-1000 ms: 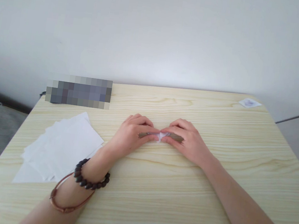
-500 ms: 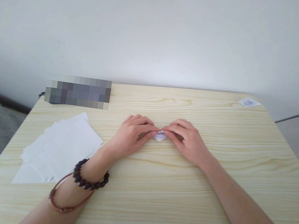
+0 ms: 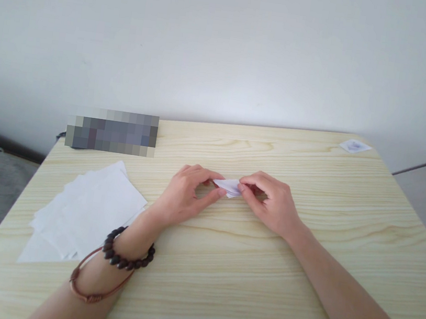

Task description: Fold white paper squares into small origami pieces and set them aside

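Observation:
A small piece of folded white paper [image 3: 230, 185] is between my two hands over the middle of the table, its layers showing along the near edge. My right hand [image 3: 271, 199] pinches its right end between thumb and fingers. On the other side, my left hand [image 3: 186, 193] has its thumb at the near edge and its index finger by the left tip, with the paper held between them. Dark beads and a brown cord circle my left wrist.
Loose sheets of white paper [image 3: 87, 210] overlap on the left of the wooden table [image 3: 219, 287]. A blurred-out dark object [image 3: 113, 135] lies at the back left. Another folded paper [image 3: 355, 146] rests at the far right corner. Behind rises a white wall [image 3: 229, 45].
My fingertips have moved apart, and more of the folded paper shows, with a flat upper face now visible. My right hand has shifted slightly to the right; the sheets stay put.

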Demonstrator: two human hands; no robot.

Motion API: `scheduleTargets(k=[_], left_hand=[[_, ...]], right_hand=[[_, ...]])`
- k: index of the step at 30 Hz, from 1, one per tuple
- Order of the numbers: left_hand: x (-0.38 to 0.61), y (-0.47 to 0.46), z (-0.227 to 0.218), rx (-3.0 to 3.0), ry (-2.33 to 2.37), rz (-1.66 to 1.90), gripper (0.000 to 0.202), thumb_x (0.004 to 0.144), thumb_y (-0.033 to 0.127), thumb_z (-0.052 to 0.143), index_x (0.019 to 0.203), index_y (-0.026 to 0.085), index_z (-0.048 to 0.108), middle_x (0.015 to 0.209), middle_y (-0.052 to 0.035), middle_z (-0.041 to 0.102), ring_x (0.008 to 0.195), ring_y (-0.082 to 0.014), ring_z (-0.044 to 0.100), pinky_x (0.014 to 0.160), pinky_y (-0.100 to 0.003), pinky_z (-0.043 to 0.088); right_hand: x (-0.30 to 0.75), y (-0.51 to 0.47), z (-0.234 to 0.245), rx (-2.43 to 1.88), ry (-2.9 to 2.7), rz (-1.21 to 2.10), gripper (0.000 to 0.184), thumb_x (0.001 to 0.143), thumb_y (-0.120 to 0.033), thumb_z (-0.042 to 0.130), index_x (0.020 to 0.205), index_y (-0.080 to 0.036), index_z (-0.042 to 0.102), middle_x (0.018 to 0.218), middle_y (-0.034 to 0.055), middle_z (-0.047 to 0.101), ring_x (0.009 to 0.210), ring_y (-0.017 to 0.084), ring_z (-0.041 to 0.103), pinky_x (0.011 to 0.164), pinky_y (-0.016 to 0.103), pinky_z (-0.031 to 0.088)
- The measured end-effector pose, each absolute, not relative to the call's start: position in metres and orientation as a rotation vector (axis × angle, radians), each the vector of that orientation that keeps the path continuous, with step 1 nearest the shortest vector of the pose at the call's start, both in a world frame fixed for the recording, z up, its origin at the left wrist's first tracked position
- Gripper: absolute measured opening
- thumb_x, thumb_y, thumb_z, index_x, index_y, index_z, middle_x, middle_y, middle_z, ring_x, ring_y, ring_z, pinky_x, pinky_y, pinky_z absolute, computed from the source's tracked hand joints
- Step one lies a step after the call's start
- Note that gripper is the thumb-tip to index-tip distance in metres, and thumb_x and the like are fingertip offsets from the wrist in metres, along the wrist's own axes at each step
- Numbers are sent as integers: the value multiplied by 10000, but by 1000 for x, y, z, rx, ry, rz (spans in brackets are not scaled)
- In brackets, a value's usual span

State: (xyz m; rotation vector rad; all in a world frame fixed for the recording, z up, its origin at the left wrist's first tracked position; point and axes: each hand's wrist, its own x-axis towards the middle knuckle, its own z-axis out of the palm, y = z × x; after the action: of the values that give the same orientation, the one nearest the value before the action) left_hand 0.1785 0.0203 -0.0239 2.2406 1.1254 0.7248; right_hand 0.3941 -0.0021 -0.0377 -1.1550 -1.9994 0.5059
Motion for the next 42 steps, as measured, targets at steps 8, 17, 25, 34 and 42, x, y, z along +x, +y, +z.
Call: scheduleTargets(k=[8,17,25,34,42], left_hand=[[177,18,-24,2057,1098,778,244,844,245,587,1073,187,648,920,-42,701,876,-177,641,842,-316,464],[178,17,-23,1867,1055,790,229,867,282,569,1063,175,622,840,-33,704,779,-156,654,713,-260,498],[178,18,-29,1808,1035,873,233,865,270,581,1078,179,553,833,-17,712,779,-139,657,744,-256,494],[180,18,-27,1765,1076,882,216,853,290,609,1035,173,594,853,-41,739,808,-166,684,772,-287,517],[179,15,-19,1775,987,869,191,866,330,620,960,169,665,885,-49,739,816,-166,685,777,-272,526]], right_hand=[[393,-3,-36,-1240,-1973,541,67,865,-189,557,820,-198,606,699,-5,639,598,108,581,577,225,465],[393,-3,-37,-1224,-1917,677,66,840,-186,584,844,-216,526,713,-22,638,586,98,585,562,212,462],[393,-6,-35,-1138,-1982,682,155,875,-264,587,1009,-218,523,835,3,623,627,101,563,602,244,460],[395,-4,-41,-1131,-1982,681,338,859,-301,635,1169,-239,515,853,6,593,642,107,556,592,239,491],[391,-4,-35,-1002,-2050,406,102,896,-172,564,925,-214,652,845,28,633,665,105,586,602,237,498]])
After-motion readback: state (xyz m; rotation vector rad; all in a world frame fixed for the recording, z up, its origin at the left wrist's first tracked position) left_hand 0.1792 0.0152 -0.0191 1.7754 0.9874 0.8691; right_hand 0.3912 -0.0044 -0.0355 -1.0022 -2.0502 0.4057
